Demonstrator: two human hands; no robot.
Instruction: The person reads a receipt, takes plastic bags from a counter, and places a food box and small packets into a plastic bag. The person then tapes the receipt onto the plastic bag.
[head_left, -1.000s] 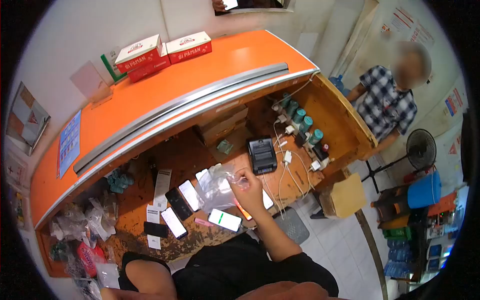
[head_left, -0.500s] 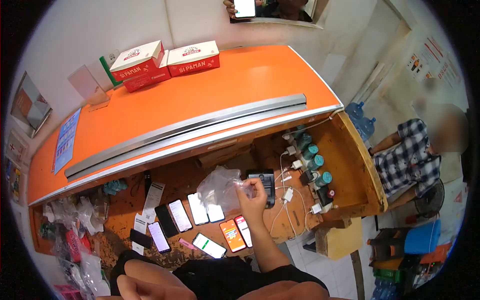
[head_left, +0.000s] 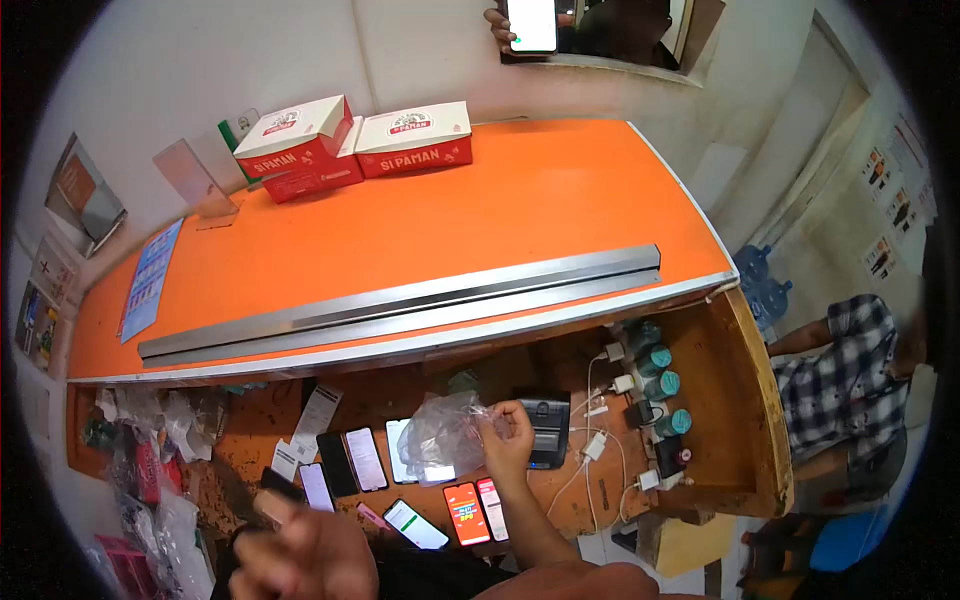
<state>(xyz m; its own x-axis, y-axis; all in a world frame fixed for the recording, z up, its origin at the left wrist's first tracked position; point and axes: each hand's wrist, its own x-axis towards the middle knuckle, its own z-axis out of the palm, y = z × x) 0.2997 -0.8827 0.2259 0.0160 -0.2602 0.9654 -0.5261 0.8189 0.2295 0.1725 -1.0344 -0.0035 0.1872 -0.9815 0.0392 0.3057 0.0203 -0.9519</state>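
Note:
My right hand [head_left: 510,445] is closed, pinching the edge of a clear plastic bag [head_left: 442,440]. The bag hangs over two phones with lit screens, partly covering them. Low in the view my left hand [head_left: 305,555] is raised, its fingers smeared by motion. Below the bag lie a phone with an orange screen [head_left: 465,514], a phone with a pink and white screen [head_left: 492,510] and a tilted phone with a green bar [head_left: 416,525]. Further left are a phone with a pale screen [head_left: 366,460] and a black phone [head_left: 336,464]. A black device [head_left: 548,430] sits just beyond my right hand.
Chargers with white cables [head_left: 594,445] and teal-lidded containers [head_left: 664,384] line the right side. Crumpled plastic bags [head_left: 165,425] fill the left. Above runs an orange counter top [head_left: 560,190] with red-and-white boxes [head_left: 415,140]. A person in a checked shirt [head_left: 840,360] is at right.
My left hand has come up from my lap towards the desk. My right hand still holds the bag, which now lies lower over the phones. The whole view has shifted.

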